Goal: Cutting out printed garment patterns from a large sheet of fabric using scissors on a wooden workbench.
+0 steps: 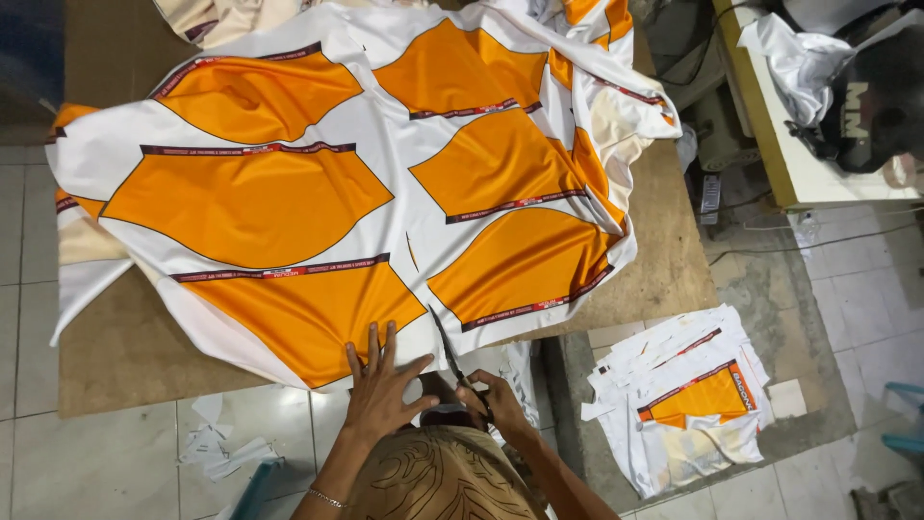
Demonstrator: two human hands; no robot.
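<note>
Your right hand (493,397) is closed around the handles of the dark-bladed scissors (450,354), whose blades point up and away from you into the white margin of the glossy white fabric sheet printed with large orange panels (289,183). Your left hand (380,385) lies open and flat, fingers spread, pressing the near edge of that sheet just beside the blades. The sheet covers most of the brown board worktable (664,260) and hangs over its near edge, where you are cutting.

The main risk is your left thumb and forefinger: they sit very close to the blade line, and a quick snip could nick them. The fabric looks slippery, so if your flat hand eases off, the cloth may slide and the cut could wander into the orange panel with its dark red printed band (525,310). The wrinkled folds at the far right of the table may also drag the sheet sideways. On the tiled floor, the pile of cut white and orange pieces (688,400) and the white offcut scraps (217,445) lie near your feet, and stepping on them could make you slip.
</note>
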